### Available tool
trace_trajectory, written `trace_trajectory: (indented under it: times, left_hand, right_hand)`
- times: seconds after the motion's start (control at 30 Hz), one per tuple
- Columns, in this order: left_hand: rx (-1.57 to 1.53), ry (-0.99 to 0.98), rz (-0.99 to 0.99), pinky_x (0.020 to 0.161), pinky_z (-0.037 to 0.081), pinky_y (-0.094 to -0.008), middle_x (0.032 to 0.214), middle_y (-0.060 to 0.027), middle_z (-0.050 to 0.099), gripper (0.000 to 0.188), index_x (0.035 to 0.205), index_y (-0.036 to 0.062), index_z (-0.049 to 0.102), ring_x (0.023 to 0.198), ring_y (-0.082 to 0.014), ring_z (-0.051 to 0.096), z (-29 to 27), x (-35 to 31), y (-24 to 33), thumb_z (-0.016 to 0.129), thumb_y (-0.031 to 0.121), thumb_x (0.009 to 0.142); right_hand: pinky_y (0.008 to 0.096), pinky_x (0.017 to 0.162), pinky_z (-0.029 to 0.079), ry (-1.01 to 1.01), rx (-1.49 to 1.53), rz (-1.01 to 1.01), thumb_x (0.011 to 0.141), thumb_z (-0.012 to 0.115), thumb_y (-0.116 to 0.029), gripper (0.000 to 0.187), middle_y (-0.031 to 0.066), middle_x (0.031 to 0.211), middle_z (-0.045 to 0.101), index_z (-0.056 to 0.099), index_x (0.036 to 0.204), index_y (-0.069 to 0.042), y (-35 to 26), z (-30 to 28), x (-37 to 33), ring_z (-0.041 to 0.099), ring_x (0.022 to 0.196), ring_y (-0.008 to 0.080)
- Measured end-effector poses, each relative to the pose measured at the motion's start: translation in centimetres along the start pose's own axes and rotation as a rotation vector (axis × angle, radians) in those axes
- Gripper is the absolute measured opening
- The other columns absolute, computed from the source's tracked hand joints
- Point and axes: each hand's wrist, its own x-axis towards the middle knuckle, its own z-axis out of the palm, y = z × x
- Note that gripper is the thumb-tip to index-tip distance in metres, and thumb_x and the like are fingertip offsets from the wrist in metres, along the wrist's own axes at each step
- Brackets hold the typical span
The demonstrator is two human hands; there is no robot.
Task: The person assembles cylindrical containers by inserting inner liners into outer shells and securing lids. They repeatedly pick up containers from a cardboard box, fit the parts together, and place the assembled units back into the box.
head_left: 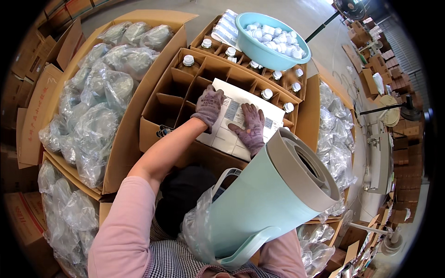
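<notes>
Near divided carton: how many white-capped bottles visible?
3: one bottle in the far-left corner; two bottles beyond the white sheets, toward the right. More may be hidden under the sheets.

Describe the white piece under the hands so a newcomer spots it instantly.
Find the divided cardboard box at centre, near side. The gloved left hand and right hand rest on the white piece there. Broad, flat and printed in grey, it differs from the white-capped bottles nearby.

Grey floor (296,11), bright glare (324,3) at upper right, standing fan (351,8), brown cartons (408,194) stacked along the right
</notes>
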Motion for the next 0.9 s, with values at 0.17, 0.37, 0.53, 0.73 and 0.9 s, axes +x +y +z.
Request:
trace_trajectory:
  times: [0.17,0.37,0.53,0.73,0.9]
  left_hand:
    - [0.032,-0.179,0.127,0.080,0.052,-0.0438,0.098,-0.0118,0.063,0.009,0.091,0.0135,0.069,0.092,-0.0321,0.065,-0.3,-0.1,-0.4,0.070,0.019,0.084]
    - [-0.122,-0.263,0.136,0.080,0.052,-0.0421,0.087,-0.0114,0.067,0.007,0.082,0.0117,0.071,0.089,-0.0312,0.066,0.0,1.1,-2.6,0.072,0.017,0.078]
    - [-0.113,-0.355,0.120,0.081,0.053,-0.0418,0.091,-0.0138,0.070,0.011,0.085,0.0117,0.074,0.088,-0.0329,0.067,-0.3,1.6,-2.4,0.074,0.020,0.078]
    - [-0.206,-0.509,0.105,0.082,0.052,-0.0395,0.088,-0.0111,0.071,0.009,0.084,0.0120,0.075,0.088,-0.0309,0.066,-0.9,2.6,-2.3,0.074,0.016,0.075]
    - [-0.229,-0.389,0.276,0.083,0.053,-0.0398,0.092,-0.0110,0.069,0.010,0.084,0.0133,0.074,0.091,-0.0310,0.067,-1.1,1.3,-2.5,0.073,0.019,0.077]
  right_hand:
    - [0.0491,0.123,0.012,-0.070,-0.007,0.060,0.073,0.077,-0.054,0.096,0.0182,0.151,0.043,0.041,0.148,-0.005,0.3,-0.3,0.5,0.031,0.146,0.0312]
    - [0.0487,0.123,0.012,-0.047,0.013,0.047,0.073,0.078,-0.054,0.096,0.0184,0.151,0.044,0.042,0.147,-0.006,0.1,-0.2,0.2,0.033,0.146,0.0308]
    - [0.0487,0.123,0.013,-0.017,0.042,0.035,0.073,0.078,-0.054,0.095,0.0188,0.150,0.045,0.043,0.146,-0.006,0.2,0.0,0.1,0.034,0.145,0.0309]
    - [0.0505,0.121,0.014,0.001,0.002,0.017,0.078,0.075,-0.051,0.083,0.0153,0.148,0.048,0.047,0.145,-0.012,0.6,0.7,0.3,0.036,0.144,0.0305]
    - [0.0534,0.120,0.015,0.040,0.001,-0.026,0.083,0.071,-0.045,0.056,0.0111,0.141,0.053,0.061,0.134,-0.023,0.4,1.0,1.2,0.040,0.140,0.0302]
